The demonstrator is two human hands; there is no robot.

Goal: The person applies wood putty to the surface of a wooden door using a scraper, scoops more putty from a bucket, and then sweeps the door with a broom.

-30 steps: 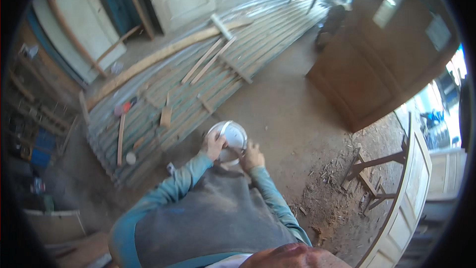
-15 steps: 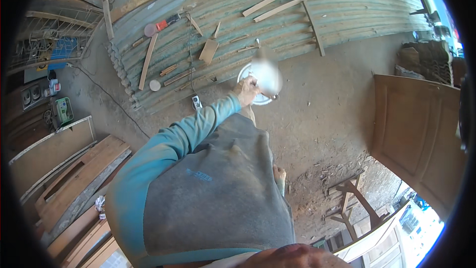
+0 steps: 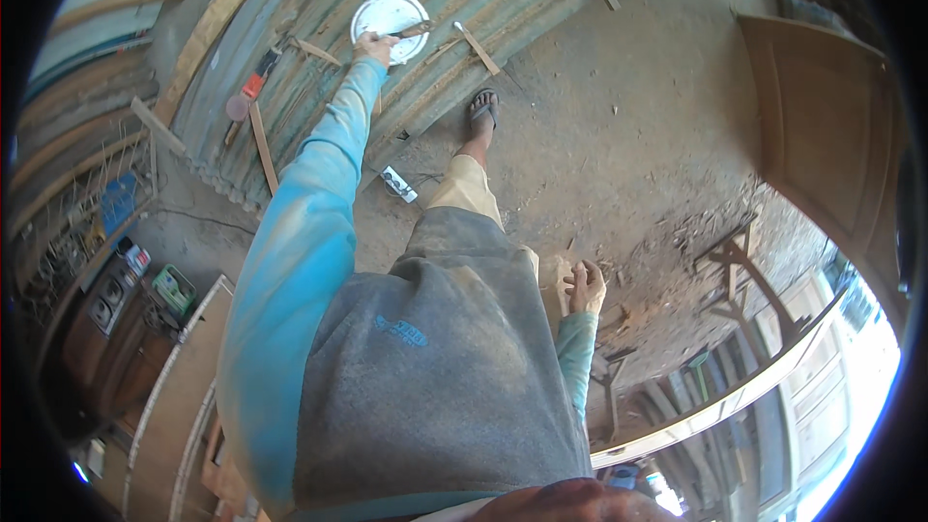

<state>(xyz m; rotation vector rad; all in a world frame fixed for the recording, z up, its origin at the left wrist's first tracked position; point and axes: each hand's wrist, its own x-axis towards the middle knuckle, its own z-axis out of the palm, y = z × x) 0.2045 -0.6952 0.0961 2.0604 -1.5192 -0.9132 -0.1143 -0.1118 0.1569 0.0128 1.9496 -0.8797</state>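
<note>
My left hand (image 3: 375,46) reaches forward at the end of the outstretched arm, closed at the near rim of a round white bucket (image 3: 398,10). A brush-like tool (image 3: 416,29) with a dark handle and a brown end lies across the bucket from the fingers. Whether its far end touches the bucket, I cannot tell. Beneath is the corrugated sheet (image 3: 319,14). My right hand (image 3: 585,288) hangs low beside my right leg, fingers loosely bent and apart, with nothing visible in it.
Thin wood strips (image 3: 478,48) lie on the sheet, along with a red and black power tool (image 3: 256,82). A white power strip (image 3: 398,184) rests on the ground near my sandalled foot (image 3: 483,108). Wooden panels (image 3: 826,135) stand at the right; wood scraps litter the ground.
My view has turned. The left hand has carried the white bucket forward and left, over the corrugated sheet. One foot has come into view, and more of my right hand shows.
</note>
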